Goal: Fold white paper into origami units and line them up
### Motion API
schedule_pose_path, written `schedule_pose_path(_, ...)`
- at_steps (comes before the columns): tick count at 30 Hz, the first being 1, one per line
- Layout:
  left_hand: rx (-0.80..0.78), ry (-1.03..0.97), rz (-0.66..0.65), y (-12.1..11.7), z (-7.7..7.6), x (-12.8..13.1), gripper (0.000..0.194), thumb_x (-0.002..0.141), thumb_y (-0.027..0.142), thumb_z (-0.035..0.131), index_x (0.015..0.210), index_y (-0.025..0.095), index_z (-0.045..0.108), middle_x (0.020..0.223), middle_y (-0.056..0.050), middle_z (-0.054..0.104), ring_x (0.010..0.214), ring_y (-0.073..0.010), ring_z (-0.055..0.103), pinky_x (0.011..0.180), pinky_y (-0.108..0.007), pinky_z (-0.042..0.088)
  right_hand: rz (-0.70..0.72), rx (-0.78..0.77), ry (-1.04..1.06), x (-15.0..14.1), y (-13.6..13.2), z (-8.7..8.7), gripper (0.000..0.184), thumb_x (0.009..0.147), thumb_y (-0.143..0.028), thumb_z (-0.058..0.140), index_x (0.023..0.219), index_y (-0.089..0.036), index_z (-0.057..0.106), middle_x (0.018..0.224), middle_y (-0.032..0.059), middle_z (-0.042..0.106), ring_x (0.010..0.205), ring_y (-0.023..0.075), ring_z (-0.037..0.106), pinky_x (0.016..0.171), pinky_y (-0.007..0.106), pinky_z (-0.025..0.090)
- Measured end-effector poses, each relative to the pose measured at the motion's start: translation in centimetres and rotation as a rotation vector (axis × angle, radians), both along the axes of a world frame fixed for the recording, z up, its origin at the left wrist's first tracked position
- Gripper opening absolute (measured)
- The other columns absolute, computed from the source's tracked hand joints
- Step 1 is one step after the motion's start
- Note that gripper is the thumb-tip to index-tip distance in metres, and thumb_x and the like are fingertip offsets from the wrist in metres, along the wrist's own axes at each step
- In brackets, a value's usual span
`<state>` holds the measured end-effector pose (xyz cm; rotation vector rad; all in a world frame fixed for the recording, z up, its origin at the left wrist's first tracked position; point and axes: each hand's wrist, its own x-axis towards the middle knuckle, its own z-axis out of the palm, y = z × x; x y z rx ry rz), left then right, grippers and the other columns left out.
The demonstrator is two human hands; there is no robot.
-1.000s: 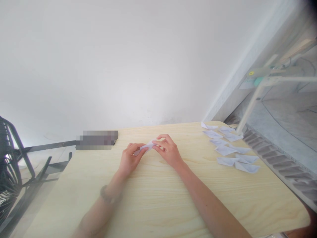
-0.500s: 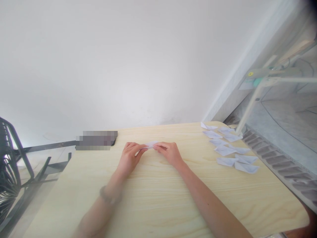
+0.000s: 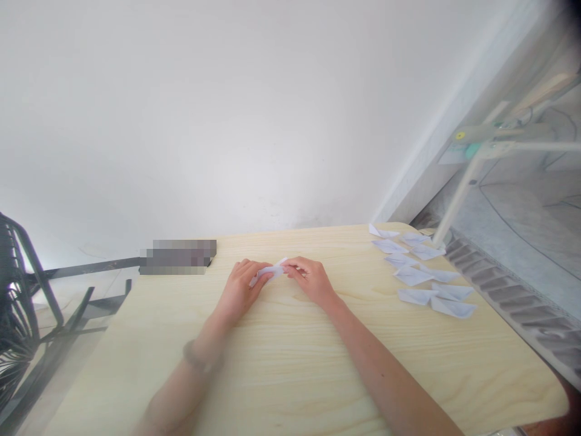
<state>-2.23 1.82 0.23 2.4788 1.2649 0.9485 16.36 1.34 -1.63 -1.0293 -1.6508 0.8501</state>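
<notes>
A small folded white paper (image 3: 271, 272) is held between my two hands above the middle of the wooden table (image 3: 290, 351). My left hand (image 3: 242, 283) pinches its left part between thumb and fingers. At its right end, the thumb and fingertips of my right hand (image 3: 311, 278) close on the paper. My fingers hide parts of the folds. Off to the right lie several folded white paper boats (image 3: 413, 275), grouped in short rows near the table's right edge.
A dark, pixelated flat object (image 3: 177, 257) lies at the table's far left corner. Beyond the left edge stands a black chair (image 3: 27, 290). The white wall (image 3: 272, 121) borders the far edge, and a white metal frame (image 3: 463, 188) rises at the right.
The paper has turned in my fingers and now shows more of its folded side toward me. Both hands have stayed in nearly the same place. The paper boats have not moved.
</notes>
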Motion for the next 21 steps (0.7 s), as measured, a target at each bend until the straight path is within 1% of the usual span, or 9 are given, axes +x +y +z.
schedule_pose_path(3, 0.035, -0.018, -0.040, 0.05, 0.05, 0.00, 0.018, 0.082, 0.029, 0.047, 0.091, 0.019, 0.060, 0.080, -0.006, 0.062, 0.075, -0.0173, 0.051, 0.070, -0.031, 0.039, -0.007, -0.002, -0.011, -0.06, -0.01, 0.16, 0.021, 0.080, -0.031, 0.047, 0.088, -0.020, 0.062, 0.091, 0.0039, 0.064, 0.080, 0.0131, 0.060, 0.064, 0.023, 0.052)
schedule_pose_path(5, 0.035, -0.041, -0.051, 0.01, 0.02, 0.01, 0.018, 0.082, 0.028, 0.046, 0.090, 0.019, 0.060, 0.081, -0.006, 0.062, 0.075, -0.0171, 0.051, 0.071, -0.031, 0.039, -0.014, -0.007, 0.002, -0.05, -0.01, 0.20, 0.020, 0.079, -0.031, 0.049, 0.087, -0.019, 0.062, 0.090, 0.0042, 0.064, 0.080, 0.0133, 0.060, 0.066, 0.024, 0.052)
schedule_pose_path(7, 0.001, -0.080, -0.044, -0.13, 0.01, 0.07, 0.019, 0.082, 0.029, 0.046, 0.092, 0.019, 0.059, 0.082, -0.006, 0.062, 0.075, -0.0166, 0.051, 0.070, -0.030, 0.040, -0.035, -0.035, 0.039, -0.01, 0.03, 0.13, 0.017, 0.078, -0.031, 0.051, 0.084, -0.018, 0.061, 0.085, 0.0039, 0.065, 0.077, 0.0137, 0.061, 0.069, 0.026, 0.052)
schedule_pose_path(10, -0.142, -0.154, -0.019, -0.51, 0.10, 0.27, 0.022, 0.081, 0.031, 0.046, 0.095, 0.020, 0.058, 0.085, -0.005, 0.062, 0.076, -0.0155, 0.053, 0.064, -0.025, 0.043, -0.095, -0.095, 0.124, 0.06, 0.11, -0.05, 0.018, 0.074, -0.032, 0.056, 0.085, -0.019, 0.059, 0.080, 0.0032, 0.065, 0.075, 0.0146, 0.063, 0.072, 0.028, 0.052)
schedule_pose_path(13, -0.323, -0.220, 0.011, -0.83, 0.33, 0.51, 0.029, 0.079, 0.035, 0.048, 0.102, 0.019, 0.056, 0.086, -0.003, 0.062, 0.073, -0.0140, 0.054, 0.058, -0.022, 0.044, -0.111, -0.116, 0.157, 0.13, 0.15, -0.11, 0.029, 0.071, -0.032, 0.060, 0.097, -0.020, 0.057, 0.080, 0.0026, 0.066, 0.075, 0.0148, 0.063, 0.072, 0.028, 0.053)
schedule_pose_path(15, -0.442, -0.235, 0.009, -0.91, 0.50, 0.62, 0.033, 0.078, 0.038, 0.048, 0.104, 0.018, 0.056, 0.081, -0.002, 0.063, 0.066, -0.0130, 0.055, 0.056, -0.021, 0.043, -0.099, -0.089, 0.124, 0.14, 0.10, -0.03, 0.025, 0.071, -0.031, 0.060, 0.093, -0.020, 0.060, 0.081, 0.0027, 0.067, 0.074, 0.0150, 0.063, 0.072, 0.028, 0.053)
schedule_pose_path(18, -0.575, -0.277, -0.031, -0.85, 0.68, 0.62, 0.033, 0.078, 0.040, 0.047, 0.099, 0.017, 0.059, 0.078, -0.002, 0.063, 0.062, -0.0131, 0.055, 0.054, -0.022, 0.043, -0.071, -0.003, 0.062, 0.06, -0.10, 0.23, 0.014, 0.073, -0.030, 0.057, 0.079, -0.020, 0.065, 0.080, 0.0025, 0.067, 0.073, 0.0149, 0.063, 0.070, 0.027, 0.053)
schedule_pose_path(21, -0.689, -0.371, -0.063, -0.69, 0.77, 0.46, 0.033, 0.077, 0.041, 0.048, 0.094, 0.015, 0.060, 0.074, -0.003, 0.063, 0.062, -0.0142, 0.056, 0.051, -0.022, 0.042, -0.020, 0.065, 0.023, -0.09, -0.39, 0.51, 0.015, 0.077, -0.028, 0.053, 0.083, -0.021, 0.065, 0.081, 0.0015, 0.067, 0.073, 0.0134, 0.063, 0.068, 0.024, 0.052)
